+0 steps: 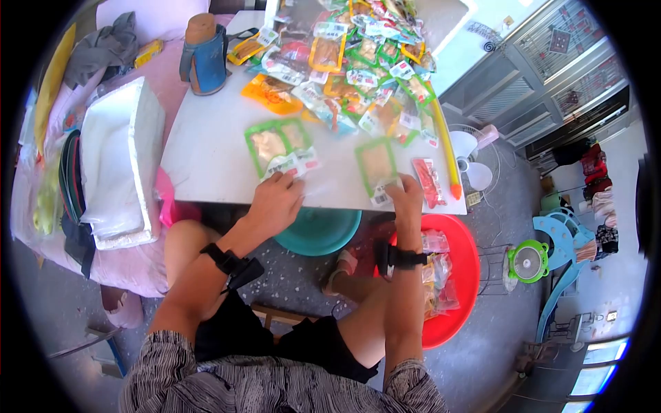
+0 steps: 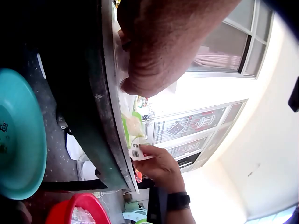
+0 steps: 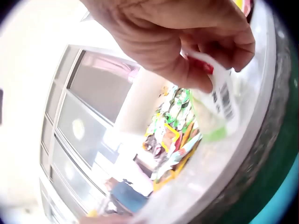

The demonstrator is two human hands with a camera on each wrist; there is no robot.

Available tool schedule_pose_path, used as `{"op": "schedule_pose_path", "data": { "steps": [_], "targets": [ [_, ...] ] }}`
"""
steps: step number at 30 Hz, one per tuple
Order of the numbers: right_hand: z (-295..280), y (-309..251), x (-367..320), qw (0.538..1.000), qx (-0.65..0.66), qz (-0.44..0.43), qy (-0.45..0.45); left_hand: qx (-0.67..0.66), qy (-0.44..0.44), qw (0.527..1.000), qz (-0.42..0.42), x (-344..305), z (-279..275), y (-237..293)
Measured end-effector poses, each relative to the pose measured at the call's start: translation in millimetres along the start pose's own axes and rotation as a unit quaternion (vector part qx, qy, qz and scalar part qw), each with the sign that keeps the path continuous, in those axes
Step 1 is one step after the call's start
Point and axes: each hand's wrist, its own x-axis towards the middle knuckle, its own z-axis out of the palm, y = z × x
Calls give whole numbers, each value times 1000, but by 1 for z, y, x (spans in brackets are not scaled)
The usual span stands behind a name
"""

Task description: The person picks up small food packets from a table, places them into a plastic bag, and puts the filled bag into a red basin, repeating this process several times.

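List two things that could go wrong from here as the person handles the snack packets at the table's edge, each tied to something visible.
1. The right hand pinches only the label end of the green-edged packet at the table edge; it may slip and drop, perhaps missing the red basin.
2. The red packet lies close to that edge beside the hand; a nudge could knock it off.

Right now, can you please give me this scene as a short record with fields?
Left hand: grips the label end of a double green-edged plastic packet at the near edge of the white table
Right hand: pinches the label end of a single green-edged plastic packet
Under table: round teal plastic basin; round red plastic basin holding packets
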Motion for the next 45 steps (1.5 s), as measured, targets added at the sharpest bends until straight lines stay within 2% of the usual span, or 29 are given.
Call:
{"op": "schedule_pose_path", "data": {
  "steps": [3,4,7,8,12,15,17,22,25,29,30,33,35,36,39,45],
  "targets": [
    [-3,-24,-17,990,142,-6,-2,-25,6,1000,-7,0,1,-2],
    [-7,-24,-19,990,142,-6,-1,-34,20,999,-5,0,4,-4],
    [-16,-45,-32,973,210,89,-48,-87,39,995,-11,1,3,-11],
    [-23,-41,-33,960,239,98,-112,-110,40,993,-16,2,3,-12],
    [-4,-61,-52,937,212,169,-221,-158,9,985,-61,4,-1,-11],
    [22,-44,-57,942,219,134,-216,-160,24,985,-53,4,-1,-10],
    [35,-44,-60,950,227,114,-181,-163,46,984,-46,5,1,-9],
    [49,-41,-68,964,229,65,-116,-45,92,995,-12,10,-12,9],
    [62,-20,-70,964,251,47,-80,1,106,994,22,11,-10,13],
    [94,-34,-76,895,417,128,-96,12,122,992,40,11,-7,17],
    [98,-33,-73,887,421,127,-140,10,123,992,40,12,-9,16],
    [108,-39,-69,883,394,174,-185,-2,117,992,43,11,-11,17],
    [100,-46,-67,940,196,189,-206,-7,115,992,45,8,-8,14],
    [97,-48,-66,953,94,192,-214,-12,117,992,45,7,-8,13],
    [101,-47,-69,945,90,204,-241,-18,115,992,41,7,-8,14],
    [133,-16,-60,931,282,137,-188,-14,103,994,46,5,-13,18]
  ]
}}
